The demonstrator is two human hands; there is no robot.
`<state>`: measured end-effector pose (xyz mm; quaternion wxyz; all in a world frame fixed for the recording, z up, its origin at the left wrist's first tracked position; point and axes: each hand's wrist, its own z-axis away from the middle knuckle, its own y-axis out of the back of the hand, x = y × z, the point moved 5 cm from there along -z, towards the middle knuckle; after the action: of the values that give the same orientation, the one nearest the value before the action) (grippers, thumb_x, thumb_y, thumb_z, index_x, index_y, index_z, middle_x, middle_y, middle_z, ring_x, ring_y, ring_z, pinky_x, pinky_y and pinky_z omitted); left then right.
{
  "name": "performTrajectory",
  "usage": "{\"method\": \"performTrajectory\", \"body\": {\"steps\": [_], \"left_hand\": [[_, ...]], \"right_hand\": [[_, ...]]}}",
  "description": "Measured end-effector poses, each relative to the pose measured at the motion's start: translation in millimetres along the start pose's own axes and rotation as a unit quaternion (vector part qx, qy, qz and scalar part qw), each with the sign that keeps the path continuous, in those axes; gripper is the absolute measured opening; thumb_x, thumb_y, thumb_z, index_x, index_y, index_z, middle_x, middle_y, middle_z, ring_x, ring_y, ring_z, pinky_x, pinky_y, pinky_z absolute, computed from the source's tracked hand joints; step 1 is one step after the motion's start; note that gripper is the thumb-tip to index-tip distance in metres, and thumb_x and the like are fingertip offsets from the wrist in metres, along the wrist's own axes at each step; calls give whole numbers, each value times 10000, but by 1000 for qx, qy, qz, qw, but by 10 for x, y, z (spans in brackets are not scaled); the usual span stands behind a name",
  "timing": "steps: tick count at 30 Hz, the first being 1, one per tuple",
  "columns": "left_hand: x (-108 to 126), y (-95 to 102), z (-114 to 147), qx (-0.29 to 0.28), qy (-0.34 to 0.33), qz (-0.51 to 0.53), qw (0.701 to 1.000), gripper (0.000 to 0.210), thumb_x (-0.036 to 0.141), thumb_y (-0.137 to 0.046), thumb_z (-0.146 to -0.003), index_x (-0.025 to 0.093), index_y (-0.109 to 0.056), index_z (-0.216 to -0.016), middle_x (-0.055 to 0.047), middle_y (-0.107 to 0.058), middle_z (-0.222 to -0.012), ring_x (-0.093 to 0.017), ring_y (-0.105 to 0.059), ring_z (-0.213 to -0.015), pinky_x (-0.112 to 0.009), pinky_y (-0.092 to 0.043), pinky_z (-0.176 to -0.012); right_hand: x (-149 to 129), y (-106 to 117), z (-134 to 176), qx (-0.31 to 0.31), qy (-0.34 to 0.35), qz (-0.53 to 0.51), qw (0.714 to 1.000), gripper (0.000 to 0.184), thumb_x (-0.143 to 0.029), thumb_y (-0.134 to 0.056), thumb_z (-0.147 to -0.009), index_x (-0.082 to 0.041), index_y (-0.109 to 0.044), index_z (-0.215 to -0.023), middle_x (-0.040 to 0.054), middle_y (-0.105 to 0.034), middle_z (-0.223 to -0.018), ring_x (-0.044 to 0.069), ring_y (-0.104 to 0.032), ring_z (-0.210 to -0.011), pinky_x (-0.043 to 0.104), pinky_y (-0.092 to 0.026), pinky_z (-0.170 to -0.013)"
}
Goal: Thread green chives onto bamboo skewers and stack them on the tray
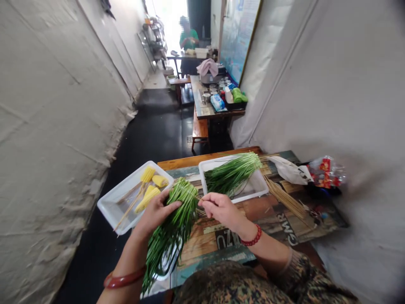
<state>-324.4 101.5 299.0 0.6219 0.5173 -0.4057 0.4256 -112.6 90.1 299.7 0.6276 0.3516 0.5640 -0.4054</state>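
Note:
A bunch of green chives (183, 196) lies across my left hand (158, 213), whose thumb presses on the stalks and whose other fingers are hidden beneath. The leaves hang down toward me over the table's near left corner. Beside the bunch, my right hand (223, 211) is closed in a pinch on thin bamboo skewers (201, 211), their ends at the edge of the stalks; how many it grips is unclear. More chives (232, 173) rest in a white tray (253, 194) beyond my right hand. To the left, another white tray (109, 207) holds several skewered corn pieces (148, 198).
Loose bamboo skewers (287, 200) lie on the wood-patterned table (253, 223) at right, near a white bag (291, 171) and a red-and-clear package (325, 173). Farther off stand a bench (200, 126), a cluttered table (204, 112) and a person in green (189, 38). White walls flank both sides.

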Motion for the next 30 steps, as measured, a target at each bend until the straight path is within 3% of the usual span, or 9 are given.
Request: {"method": "performTrajectory", "body": {"steps": [4,7,11,14,17,21,24,27,30], "left_hand": [[799,-541,-672,-29,-116,-140,983,409,435,-691,-759,178,-695,-1077,-57,-732,-981,-247,-663,-907,-382,-521,-879],[1023,-972,-1107,25,-210,-113,971,607,403,-720,-731,182,-580,-1279,-106,-650,-1219,-249,-621,-1084,-406,-472,-992],[586,-1396,-1340,51,-158,-54,985,638,432,-674,-777,179,-515,-1340,-155,-583,-1318,-254,-615,-1116,-453,-469,-989],[32,-1540,-1230,24,-47,-3,999,674,467,-724,-720,156,-552,-1293,-161,-631,-1234,-251,-665,-1003,-428,-523,-894],[-431,-1529,-1004,25,56,27,998,653,501,-739,-694,140,-608,-1221,-144,-676,-1152,-227,-684,-915,-392,-543,-843],[-795,-1384,-705,58,114,30,991,633,525,-756,-654,120,-661,-1131,-117,-718,-1013,-213,-692,-833,-378,-552,-820],[-992,-1237,-478,87,137,31,986,632,546,-737,-662,113,-662,-1116,-109,-719,-971,-213,-700,-780,-381,-561,-788],[-1151,-1091,-269,111,146,24,983,601,539,-717,-688,110,-663,-1106,-111,-717,-956,-228,-704,-773,-398,-564,-776],[-1191,-992,-215,125,134,13,983,567,519,-721,-695,126,-669,-1100,-127,-710,-1012,-266,-700,-878,-426,-554,-825]], "right_hand": [[-260,821,-4,86,1,-70,994,271,-416,-609,-868,-157,-661,-930,-58,-514,-568,58,-341,-441,199,-252,-419],[-95,1553,-142,181,-16,-60,982,347,-486,-646,-826,-160,-665,-946,-61,-518,-574,50,-319,-414,192,-211,-385],[506,2396,-344,279,-71,-23,958,342,-450,-651,-853,-113,-655,-915,-26,-566,-630,72,-436,-445,199,-343,-407],[948,2753,-402,303,-93,-10,949,319,-367,-613,-924,-125,-624,-1132,79,-660,-1038,182,-651,-832,336,-560,-707],[1241,2908,-422,311,-102,5,945,350,-319,-593,-949,-169,-560,-1264,98,-583,-1266,231,-618,-1067,449,-541,-884],[1418,2949,-459,319,-96,36,942,382,-467,-597,-906,-109,-655,-1027,67,-682,-899,174,-645,-729,307,-541,-644],[1424,2928,-410,328,-76,69,939,490,-594,-581,-838,-110,-661,-844,1,-588,-582,112,-482,-467,233,-397,-451],[1330,2850,-242,329,-46,111,937,479,-606,-567,-820,-137,-653,-787,-38,-516,-508,96,-397,-434,226,-332,-441],[1155,2661,-13,316,-12,155,936,399,-544,-585,-832,-157,-677,-804,-40,-522,-541,108,-437,-495,231,-357,-506]]}}
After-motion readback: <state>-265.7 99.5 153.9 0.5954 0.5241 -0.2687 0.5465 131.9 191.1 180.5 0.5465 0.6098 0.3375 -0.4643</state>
